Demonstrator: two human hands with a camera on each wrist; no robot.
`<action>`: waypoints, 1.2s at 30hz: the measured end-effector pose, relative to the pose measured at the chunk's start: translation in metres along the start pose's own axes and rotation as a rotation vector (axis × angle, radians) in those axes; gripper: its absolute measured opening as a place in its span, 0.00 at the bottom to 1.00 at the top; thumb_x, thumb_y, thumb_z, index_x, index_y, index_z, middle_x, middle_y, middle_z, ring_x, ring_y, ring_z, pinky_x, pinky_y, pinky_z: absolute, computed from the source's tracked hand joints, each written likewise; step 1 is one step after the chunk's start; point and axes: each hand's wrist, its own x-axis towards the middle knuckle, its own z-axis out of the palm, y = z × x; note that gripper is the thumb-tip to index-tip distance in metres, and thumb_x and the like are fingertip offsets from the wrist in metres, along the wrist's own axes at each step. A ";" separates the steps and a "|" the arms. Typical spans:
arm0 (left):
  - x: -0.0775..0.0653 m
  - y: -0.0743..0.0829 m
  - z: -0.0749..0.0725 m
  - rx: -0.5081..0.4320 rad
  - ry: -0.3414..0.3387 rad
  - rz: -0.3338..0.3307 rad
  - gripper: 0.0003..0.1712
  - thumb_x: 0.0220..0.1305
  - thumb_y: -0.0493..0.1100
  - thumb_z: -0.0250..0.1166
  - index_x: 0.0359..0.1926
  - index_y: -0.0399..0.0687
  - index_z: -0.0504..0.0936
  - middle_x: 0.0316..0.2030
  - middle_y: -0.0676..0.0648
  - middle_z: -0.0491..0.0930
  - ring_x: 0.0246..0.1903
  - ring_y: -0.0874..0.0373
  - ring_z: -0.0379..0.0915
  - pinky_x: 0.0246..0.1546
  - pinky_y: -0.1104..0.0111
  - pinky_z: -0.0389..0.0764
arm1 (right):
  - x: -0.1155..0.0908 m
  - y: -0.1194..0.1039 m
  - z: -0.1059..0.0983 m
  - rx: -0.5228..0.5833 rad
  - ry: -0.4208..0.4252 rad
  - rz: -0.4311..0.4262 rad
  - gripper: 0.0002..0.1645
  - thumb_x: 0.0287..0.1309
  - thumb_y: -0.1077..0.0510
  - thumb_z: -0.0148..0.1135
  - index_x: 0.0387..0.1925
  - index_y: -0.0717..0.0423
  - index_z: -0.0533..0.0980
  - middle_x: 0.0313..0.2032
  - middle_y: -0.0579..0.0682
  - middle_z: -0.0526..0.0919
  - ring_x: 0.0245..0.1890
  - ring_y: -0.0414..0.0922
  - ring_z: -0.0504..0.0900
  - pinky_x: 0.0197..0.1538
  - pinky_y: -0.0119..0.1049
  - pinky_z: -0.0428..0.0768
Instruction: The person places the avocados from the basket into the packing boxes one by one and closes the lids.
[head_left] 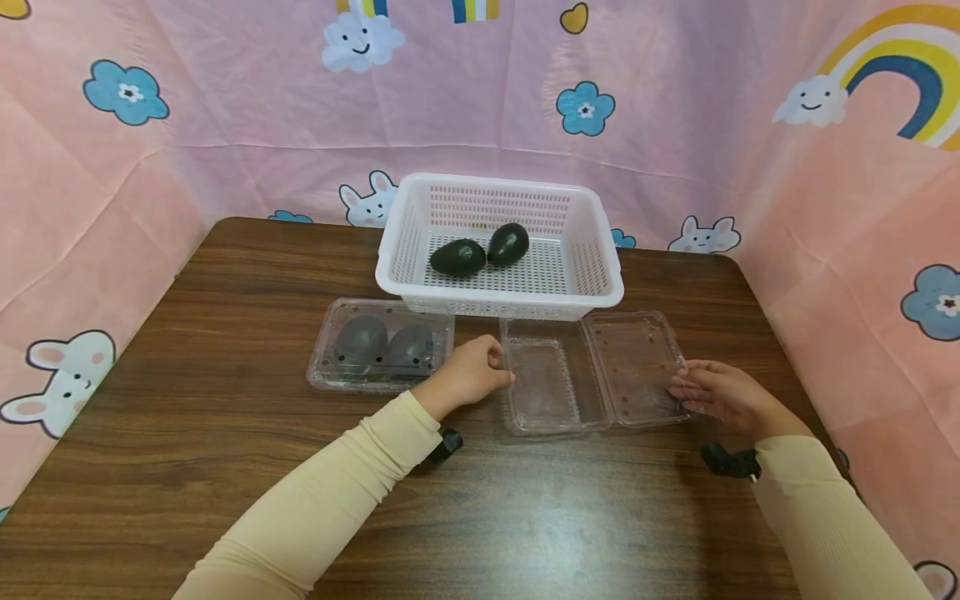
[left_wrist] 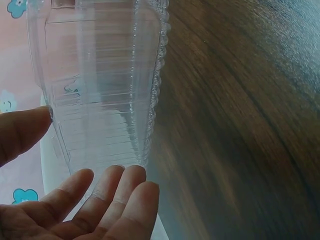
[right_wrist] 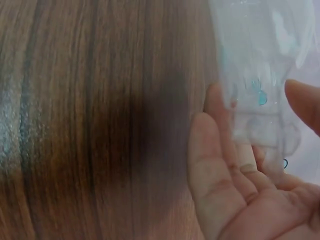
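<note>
A clear plastic clamshell box (head_left: 542,383) lies unfolded on the table, its lid (head_left: 633,367) spread out to the right. At the box's left rim is my left hand (head_left: 468,373); the thumb (left_wrist: 25,131) touches the rim, and the loosely bent fingers lie apart from it along the side wall. My right hand (head_left: 723,396) is at the lid's right edge. The right wrist view shows its fingers (right_wrist: 207,165) nearly straight beside the clear plastic, with the thumb on the other side. Whether that thumb presses the plastic is hard to tell.
Behind the box stands a white perforated basket (head_left: 498,297) holding two dark green avocados (head_left: 457,258). To the left sits a closed clear clamshell (head_left: 322,367) with two dark avocados inside. Patterned cloth (head_left: 480,108) hangs around the wooden table (head_left: 225,350).
</note>
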 end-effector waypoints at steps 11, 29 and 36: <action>0.001 -0.002 0.000 -0.003 0.000 -0.001 0.24 0.65 0.42 0.64 0.59 0.36 0.71 0.53 0.36 0.75 0.54 0.43 0.72 0.51 0.53 0.74 | -0.004 0.000 0.002 0.102 -0.002 -0.034 0.20 0.74 0.56 0.45 0.59 0.64 0.57 0.39 0.37 0.81 0.42 0.33 0.82 0.46 0.30 0.79; 0.005 -0.003 0.003 0.065 0.010 0.020 0.23 0.64 0.42 0.65 0.57 0.36 0.72 0.51 0.36 0.77 0.51 0.43 0.74 0.50 0.54 0.75 | -0.018 -0.010 0.002 0.192 -0.025 -0.186 0.11 0.75 0.58 0.42 0.43 0.46 0.72 0.37 0.40 0.85 0.37 0.34 0.83 0.39 0.28 0.79; 0.007 -0.002 0.004 0.100 0.019 0.016 0.23 0.63 0.42 0.65 0.56 0.36 0.73 0.51 0.37 0.78 0.51 0.43 0.74 0.50 0.54 0.75 | -0.026 -0.015 0.005 0.268 -0.025 -0.210 0.14 0.74 0.59 0.43 0.42 0.44 0.77 0.39 0.41 0.83 0.38 0.36 0.83 0.41 0.29 0.81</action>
